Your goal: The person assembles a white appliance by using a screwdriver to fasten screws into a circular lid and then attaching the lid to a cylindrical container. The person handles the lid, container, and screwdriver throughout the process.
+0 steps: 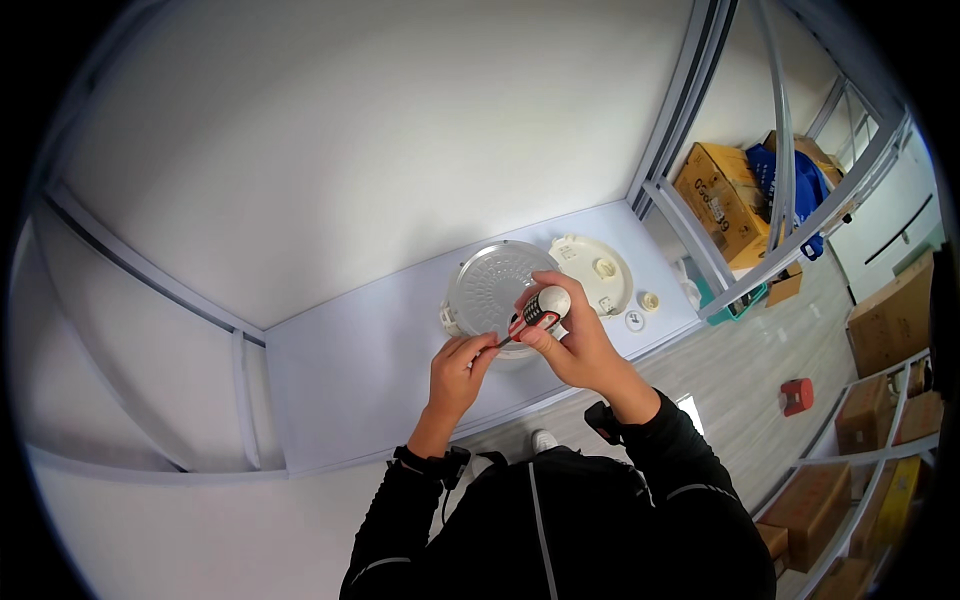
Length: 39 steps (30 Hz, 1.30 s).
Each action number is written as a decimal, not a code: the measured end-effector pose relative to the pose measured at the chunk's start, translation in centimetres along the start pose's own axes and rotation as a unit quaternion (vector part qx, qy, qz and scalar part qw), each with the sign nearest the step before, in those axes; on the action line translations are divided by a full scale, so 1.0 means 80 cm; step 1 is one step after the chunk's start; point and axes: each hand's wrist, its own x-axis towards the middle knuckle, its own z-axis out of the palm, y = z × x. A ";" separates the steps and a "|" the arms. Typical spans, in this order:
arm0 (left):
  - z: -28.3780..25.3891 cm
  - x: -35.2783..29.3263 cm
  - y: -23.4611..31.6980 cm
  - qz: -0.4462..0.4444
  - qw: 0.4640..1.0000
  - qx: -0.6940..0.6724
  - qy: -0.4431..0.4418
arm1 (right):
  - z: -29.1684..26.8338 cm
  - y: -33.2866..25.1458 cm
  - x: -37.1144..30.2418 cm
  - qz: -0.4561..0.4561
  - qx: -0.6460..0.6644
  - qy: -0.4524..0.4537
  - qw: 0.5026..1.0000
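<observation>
My right hand (577,345) is closed around the handle of a screwdriver (538,312) with a white end and black and red grip. Its dark shaft points down to the left, where the fingers of my left hand (458,372) pinch it near the tip; whether a small part is also between them I cannot make out. Beneath the hands lies a round silver metal dish (500,270) with a patterned inside, set in a pale rim with a tab at its left. Beside it on the right is a round cream plastic cover (618,262) bearing a small ring-shaped piece (604,268).
A small cream round part (649,301) and a flat white disc (635,320) lie near the right end of the pale bench (340,370). A wall and metal frame posts border it. Cardboard boxes (722,205), a red stool (796,397) and shelving stand to the right.
</observation>
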 end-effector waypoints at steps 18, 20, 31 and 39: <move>-0.006 0.003 0.001 0.016 1.000 0.020 -0.002 | 0.017 -0.015 0.031 -0.168 -0.309 0.023 0.936; -0.006 0.001 0.000 0.012 1.000 0.015 -0.005 | 0.021 -0.018 0.035 -0.167 -0.318 0.029 0.933; -0.006 -0.001 0.004 -0.016 1.000 0.012 -0.011 | 0.018 -0.056 0.050 -0.100 -0.252 -0.034 0.962; -0.001 -0.002 -0.001 -0.024 1.000 0.003 -0.013 | 0.026 -0.058 0.056 -0.155 -0.272 0.039 0.949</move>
